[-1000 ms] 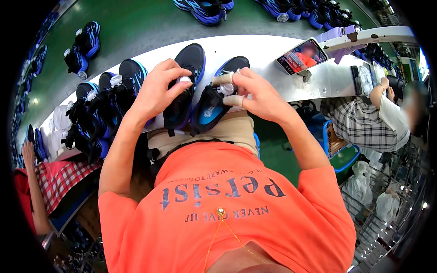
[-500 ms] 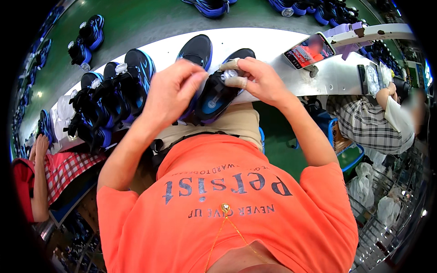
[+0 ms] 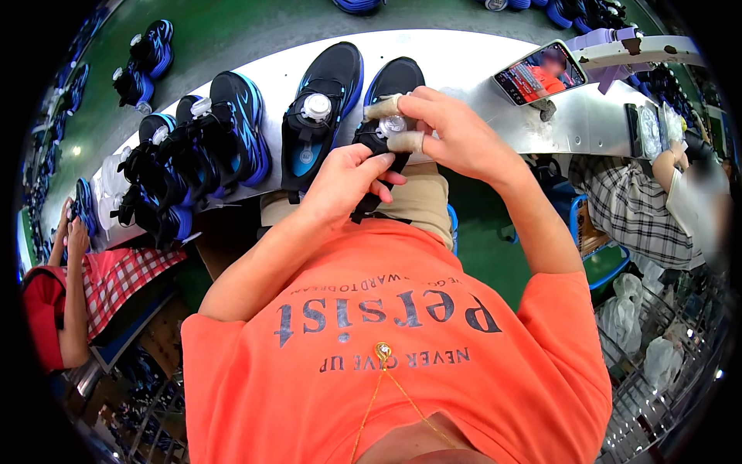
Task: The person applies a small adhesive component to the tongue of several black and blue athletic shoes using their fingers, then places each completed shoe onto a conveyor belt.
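A black and blue sports shoe [image 3: 395, 73] stands on the white bench in front of me, its toe pointing away. Covered fingertips of my right hand [image 3: 456, 135] pinch the clear round dial [image 3: 392, 125] on its tongue. My left hand [image 3: 344, 185] is closed around the near, heel end of that shoe, hiding much of its collar. Just left of it stands a matching shoe [image 3: 331, 69], with a white round dial [image 3: 316, 107] over its laces and a blue insole showing; neither hand touches it.
Several more such shoes [image 3: 238, 127] crowd the bench [image 3: 456, 58] at the left. A phone [image 3: 539, 73] leans beside a pale metal arm [image 3: 641, 51] at the right. Co-workers sit on both sides, one in a red checked apron [image 3: 127, 282]. More shoes line the green surface beyond.
My left hand has come down and right, from above the shoes onto the right shoe's near end. The left shoe now shows fully. My right hand stays at the dial.
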Motion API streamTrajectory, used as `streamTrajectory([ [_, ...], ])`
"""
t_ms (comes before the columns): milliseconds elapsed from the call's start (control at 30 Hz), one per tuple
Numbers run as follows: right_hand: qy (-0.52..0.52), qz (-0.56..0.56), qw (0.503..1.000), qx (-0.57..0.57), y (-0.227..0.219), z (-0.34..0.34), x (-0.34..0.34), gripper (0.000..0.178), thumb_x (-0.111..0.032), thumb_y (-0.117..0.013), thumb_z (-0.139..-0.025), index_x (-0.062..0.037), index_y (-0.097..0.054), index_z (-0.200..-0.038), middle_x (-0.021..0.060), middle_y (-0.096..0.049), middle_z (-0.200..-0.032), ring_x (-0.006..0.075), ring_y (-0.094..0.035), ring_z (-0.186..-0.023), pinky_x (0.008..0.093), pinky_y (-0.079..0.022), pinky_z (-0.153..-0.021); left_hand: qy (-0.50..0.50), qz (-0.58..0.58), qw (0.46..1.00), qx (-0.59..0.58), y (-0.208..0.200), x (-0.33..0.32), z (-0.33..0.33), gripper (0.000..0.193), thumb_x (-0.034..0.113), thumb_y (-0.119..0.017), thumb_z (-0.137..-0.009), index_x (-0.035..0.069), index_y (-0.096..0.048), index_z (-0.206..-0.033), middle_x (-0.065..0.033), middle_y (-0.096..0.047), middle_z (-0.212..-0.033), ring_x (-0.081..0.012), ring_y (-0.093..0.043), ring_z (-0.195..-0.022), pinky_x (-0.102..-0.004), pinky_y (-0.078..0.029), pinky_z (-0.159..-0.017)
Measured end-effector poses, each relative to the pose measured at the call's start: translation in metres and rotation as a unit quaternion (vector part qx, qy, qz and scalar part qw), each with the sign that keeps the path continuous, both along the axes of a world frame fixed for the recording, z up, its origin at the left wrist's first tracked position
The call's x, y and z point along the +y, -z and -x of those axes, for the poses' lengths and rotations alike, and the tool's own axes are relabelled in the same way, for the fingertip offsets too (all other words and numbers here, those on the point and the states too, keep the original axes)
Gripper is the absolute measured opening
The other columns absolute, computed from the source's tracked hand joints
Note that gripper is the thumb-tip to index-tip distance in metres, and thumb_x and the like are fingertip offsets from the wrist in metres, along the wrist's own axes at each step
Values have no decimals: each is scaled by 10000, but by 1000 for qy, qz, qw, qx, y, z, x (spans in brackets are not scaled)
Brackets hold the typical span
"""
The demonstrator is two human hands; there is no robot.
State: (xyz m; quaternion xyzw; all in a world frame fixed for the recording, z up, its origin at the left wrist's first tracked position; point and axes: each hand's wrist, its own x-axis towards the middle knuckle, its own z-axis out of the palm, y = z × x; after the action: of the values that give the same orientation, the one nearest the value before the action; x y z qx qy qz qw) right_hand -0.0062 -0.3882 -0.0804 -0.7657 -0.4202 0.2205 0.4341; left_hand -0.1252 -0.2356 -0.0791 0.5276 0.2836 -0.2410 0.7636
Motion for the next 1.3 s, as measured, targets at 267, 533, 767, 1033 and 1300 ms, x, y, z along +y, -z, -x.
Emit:
streamTrajectory([
  [267,6,11,999,29,-5,0,-4,325,-131,-671,-769,-122,-652,-1094,76,-543,-758,211,-530,-674,306,-444,-619,-12,-4,1000,21,-5,-7,0,228,150,-539,-943,-43,-598,-1049,-144,-678,-891,-122,-592,-626,-237,-483,-615],
  [533,20,0,1000,15,0,0,-5,288,-131,-668,-775,-136,-657,-1063,91,-534,-752,258,-541,-699,340,-441,-625,-39,22,998,33,-8,-14,0,206,138,-538,-936,-36,-588,-1032,-138,-675,-887,-116,-582,-632,-236,-476,-629],
  [767,67,6,997,40,2,12,-5,319,-196,-716,-755,-121,-662,-1060,70,-523,-744,208,-513,-668,309,-429,-608,-44,19,998,29,-8,-16,2,206,153,-535,-943,-31,-578,-1025,-142,-674,-910,-111,-587,-671,-232,-479,-659],
  [1033,85,-8,989,123,24,-53,6,307,-232,-618,-892,-78,-624,-1157,34,-611,-964,113,-537,-827,243,-443,-769,50,-428,881,-196,-57,46,-15,177,156,-652,-843,-14,-673,-889,-106,-671,-836,-142,-619,-655,-259,-474,-582],
  [1300,14,122,990,-69,88,-59,136,430,-387,-584,-871,-193,-581,-1255,208,-514,-1216,384,-475,-1135,433,-372,-1003,245,-379,842,-297,-19,80,-41,322,111,-687,-784,65,-631,-1097,-76,-562,-933,-174,-543,-875,-285,-436,-780],
])
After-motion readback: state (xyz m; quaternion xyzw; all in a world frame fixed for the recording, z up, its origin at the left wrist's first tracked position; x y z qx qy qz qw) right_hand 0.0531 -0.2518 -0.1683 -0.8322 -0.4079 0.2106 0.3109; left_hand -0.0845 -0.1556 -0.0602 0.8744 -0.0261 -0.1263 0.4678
